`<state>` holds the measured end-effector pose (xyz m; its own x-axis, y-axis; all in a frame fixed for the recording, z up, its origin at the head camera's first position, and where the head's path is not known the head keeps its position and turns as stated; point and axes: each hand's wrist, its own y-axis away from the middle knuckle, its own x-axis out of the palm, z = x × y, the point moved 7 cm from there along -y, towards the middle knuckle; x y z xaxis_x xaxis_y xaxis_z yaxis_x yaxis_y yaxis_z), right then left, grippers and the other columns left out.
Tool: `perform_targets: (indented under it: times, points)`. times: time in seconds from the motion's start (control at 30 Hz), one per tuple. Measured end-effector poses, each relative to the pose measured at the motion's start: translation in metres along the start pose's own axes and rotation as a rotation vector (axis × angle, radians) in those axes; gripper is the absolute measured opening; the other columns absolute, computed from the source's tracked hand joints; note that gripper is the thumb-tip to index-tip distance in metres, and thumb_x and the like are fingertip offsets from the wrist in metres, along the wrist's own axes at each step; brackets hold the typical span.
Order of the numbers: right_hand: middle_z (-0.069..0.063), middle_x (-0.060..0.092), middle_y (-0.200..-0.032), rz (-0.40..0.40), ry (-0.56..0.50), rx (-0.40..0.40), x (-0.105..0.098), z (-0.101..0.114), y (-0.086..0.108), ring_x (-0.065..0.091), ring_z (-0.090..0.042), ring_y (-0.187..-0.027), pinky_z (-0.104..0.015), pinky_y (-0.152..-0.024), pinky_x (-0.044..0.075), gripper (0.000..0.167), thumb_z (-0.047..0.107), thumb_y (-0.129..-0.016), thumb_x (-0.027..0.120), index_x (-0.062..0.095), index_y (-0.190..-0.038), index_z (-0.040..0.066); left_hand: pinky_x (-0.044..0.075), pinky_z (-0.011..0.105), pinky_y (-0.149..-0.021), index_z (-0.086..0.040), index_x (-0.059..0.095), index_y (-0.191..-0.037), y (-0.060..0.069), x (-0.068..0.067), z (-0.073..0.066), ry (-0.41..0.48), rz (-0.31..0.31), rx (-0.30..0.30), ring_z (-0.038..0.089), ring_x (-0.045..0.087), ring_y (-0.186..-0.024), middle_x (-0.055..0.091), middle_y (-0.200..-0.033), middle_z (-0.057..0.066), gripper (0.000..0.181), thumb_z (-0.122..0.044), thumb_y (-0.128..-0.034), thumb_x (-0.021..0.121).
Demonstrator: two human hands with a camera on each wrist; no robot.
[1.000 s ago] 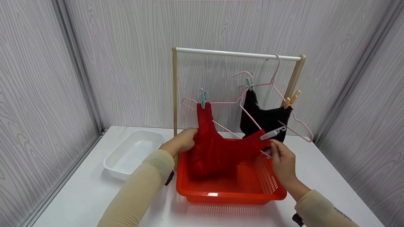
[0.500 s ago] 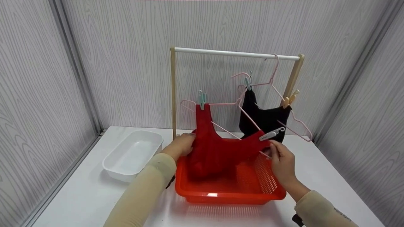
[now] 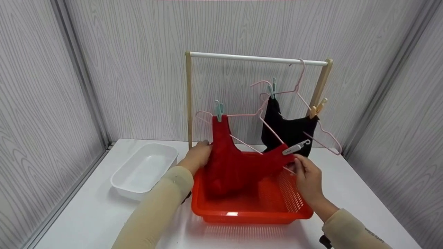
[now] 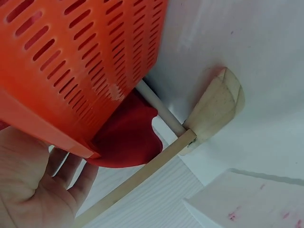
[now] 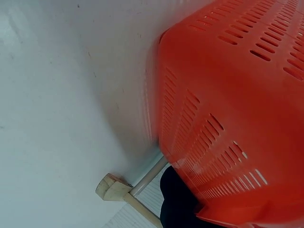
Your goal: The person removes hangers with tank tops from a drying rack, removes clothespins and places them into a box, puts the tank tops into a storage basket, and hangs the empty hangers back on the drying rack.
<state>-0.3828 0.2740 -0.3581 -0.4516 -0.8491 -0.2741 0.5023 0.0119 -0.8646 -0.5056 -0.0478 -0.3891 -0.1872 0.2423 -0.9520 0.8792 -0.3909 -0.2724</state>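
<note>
The red garment point(image 3: 235, 169) has sagged a little on its left side, the teal clip point(image 3: 218, 113) there lower against the rack point(image 3: 242, 57) than a second ago; the pink hanger point(image 3: 271, 129) has dipped with it; the left hand point(image 3: 199, 155) slid down, then rose again at the cloth's edge; the left sleeve point(image 3: 159, 204) has swung slightly rightward, baring a bit more of the white tub point(image 3: 143, 171).

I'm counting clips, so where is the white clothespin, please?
In the head view, right of centre, the white clothespin clips the red garment above the right hand.
</note>
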Motion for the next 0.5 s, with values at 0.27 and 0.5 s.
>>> perform_targets:
  times: [0.27, 0.5]
  points:
    - [-0.015, 0.068, -0.080, -0.006, 0.010, -0.005, -0.001, 0.005, 0.000, 0.064, -0.010, -0.069, -0.010, -0.061, 0.050, 0.022, -0.018, -0.092, 0.055, 0.067, -0.108, -0.010, 0.051, 0.051, -0.094, 0.000, 0.063, -0.122, 0.001, 0.001, 0.004, 0.027, 0.001, -0.010, 0.037, 0.061, -0.113, 0.064, -0.120, 0.019, 0.027, 0.004, -0.0989, 0.049]
    - [-0.012, 0.068, -0.083, 0.003, 0.006, -0.008, -0.001, -0.004, 0.004, 0.064, -0.008, -0.072, -0.011, -0.064, 0.051, 0.023, -0.015, -0.094, 0.056, 0.069, -0.109, -0.005, 0.052, 0.051, -0.092, 0.000, 0.062, -0.122, 0.001, 0.003, 0.003, -0.010, -0.057, 0.002, 0.038, 0.061, -0.110, 0.063, -0.115, 0.019, 0.026, 0.003, -0.0985, 0.050]
